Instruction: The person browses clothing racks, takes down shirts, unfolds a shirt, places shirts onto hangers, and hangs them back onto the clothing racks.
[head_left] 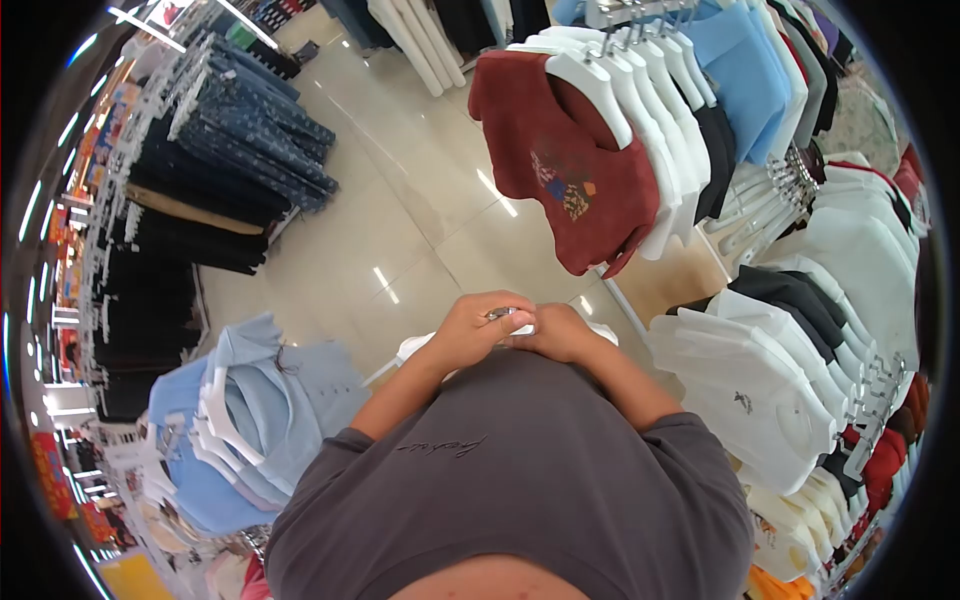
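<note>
Both hands meet at the middle of the view, in front of the grey T-shirt (530, 450) of the wearer. My left hand (488, 328) and my right hand (556, 332) need telling apart by side: the arm on the view's left ends in a hand with fingers curled round a small white and metallic piece (522, 328), which looks like part of a hanger. Beside it, touching, the other hand is closed too, and what its fingers hold is hidden. White hanger ends (413, 347) stick out on both sides behind the wrists.
A dark red top (570, 170) hangs on a rack ahead right. White shirts (750, 385) hang at the right, light blue garments (255, 420) at the left. Jeans and dark trousers (255, 130) line the far left. Glossy floor tiles (400, 200) lie between the racks.
</note>
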